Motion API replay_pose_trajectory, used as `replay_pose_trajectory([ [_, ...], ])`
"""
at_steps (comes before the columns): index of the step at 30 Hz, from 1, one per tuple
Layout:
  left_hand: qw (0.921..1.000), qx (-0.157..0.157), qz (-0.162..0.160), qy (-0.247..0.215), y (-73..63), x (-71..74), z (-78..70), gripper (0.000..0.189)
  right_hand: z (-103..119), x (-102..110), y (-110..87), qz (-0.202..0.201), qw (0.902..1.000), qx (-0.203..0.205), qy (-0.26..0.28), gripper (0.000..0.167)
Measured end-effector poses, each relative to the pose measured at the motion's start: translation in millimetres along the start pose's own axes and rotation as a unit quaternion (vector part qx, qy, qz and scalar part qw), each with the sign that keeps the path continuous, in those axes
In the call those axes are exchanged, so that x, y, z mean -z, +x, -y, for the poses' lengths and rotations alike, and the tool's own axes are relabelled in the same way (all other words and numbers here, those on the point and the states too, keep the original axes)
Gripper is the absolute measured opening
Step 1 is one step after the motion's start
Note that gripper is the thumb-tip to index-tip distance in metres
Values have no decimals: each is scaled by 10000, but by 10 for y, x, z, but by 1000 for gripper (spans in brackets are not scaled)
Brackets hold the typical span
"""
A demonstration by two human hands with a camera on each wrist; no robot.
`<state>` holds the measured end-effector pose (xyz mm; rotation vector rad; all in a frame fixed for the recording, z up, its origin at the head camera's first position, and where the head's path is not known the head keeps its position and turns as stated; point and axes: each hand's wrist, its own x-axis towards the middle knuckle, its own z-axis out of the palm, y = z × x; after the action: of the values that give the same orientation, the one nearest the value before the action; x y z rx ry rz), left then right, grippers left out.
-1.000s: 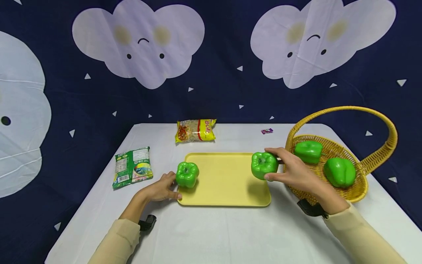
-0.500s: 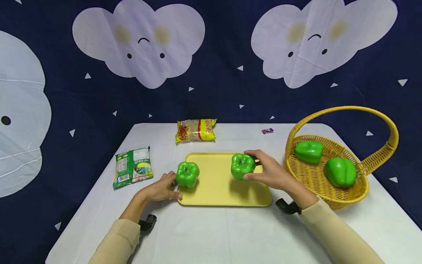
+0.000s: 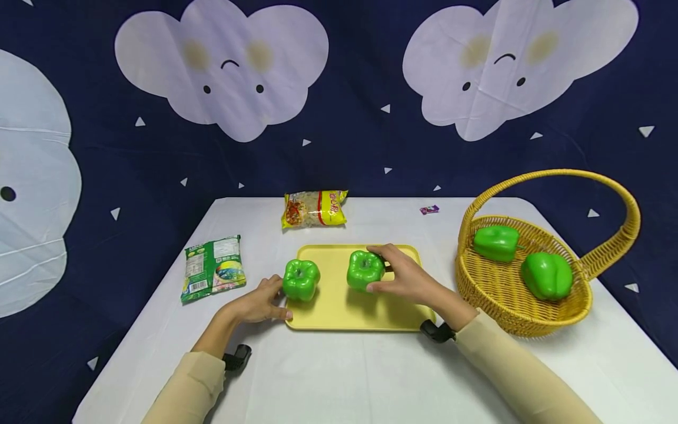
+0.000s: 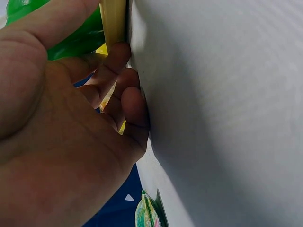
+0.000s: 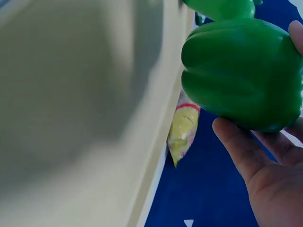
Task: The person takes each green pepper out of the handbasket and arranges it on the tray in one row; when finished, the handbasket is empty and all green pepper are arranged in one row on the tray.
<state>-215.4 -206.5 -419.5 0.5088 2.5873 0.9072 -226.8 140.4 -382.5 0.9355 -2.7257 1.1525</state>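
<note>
My right hand point(image 3: 406, 279) grips a green bell pepper point(image 3: 365, 271) just above the yellow tray point(image 3: 339, 312), thumb on the near side and fingers on the far side. In the right wrist view this bell pepper point(image 5: 241, 73) hangs apart from the tray surface. Another green bell pepper point(image 3: 301, 279) stands at the tray's left end. My left hand point(image 3: 259, 303) rests beside that end, its thumb at the near left corner and its fingers loosely bent. In the left wrist view a fingertip touches the tray's edge point(image 4: 113, 23); contact with the pepper is unclear.
A wicker basket point(image 3: 479, 300) with a tall handle stands at the right, holding two green bell peppers point(image 3: 547, 275). A green packet point(image 3: 214, 268) lies left of the tray. Behind it are a yellow food bag point(image 3: 314, 209) and a small purple packet point(image 3: 429, 209).
My right hand has carried its bell pepper leftward from beside the basket to above the tray's middle, nearer the other pepper. My left hand has stayed in place.
</note>
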Motion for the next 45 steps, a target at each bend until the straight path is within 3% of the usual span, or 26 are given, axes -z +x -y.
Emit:
replay_pose_trajectory([
  [17, 10000, -42, -4, -6, -8, 8, -12, 79, 64, -265, 185, 416, 9988, 240, -88, 76],
  [27, 10000, 34, 27, -46, -7, 2, -23, 82, 88, -357, 229, 632, 9979, -73, -88, 77],
  [45, 9999, 98, 20, -3, 1, 2, -5, 82, 122, -424, 283, 778, 9968, -163, -46, 78],
])
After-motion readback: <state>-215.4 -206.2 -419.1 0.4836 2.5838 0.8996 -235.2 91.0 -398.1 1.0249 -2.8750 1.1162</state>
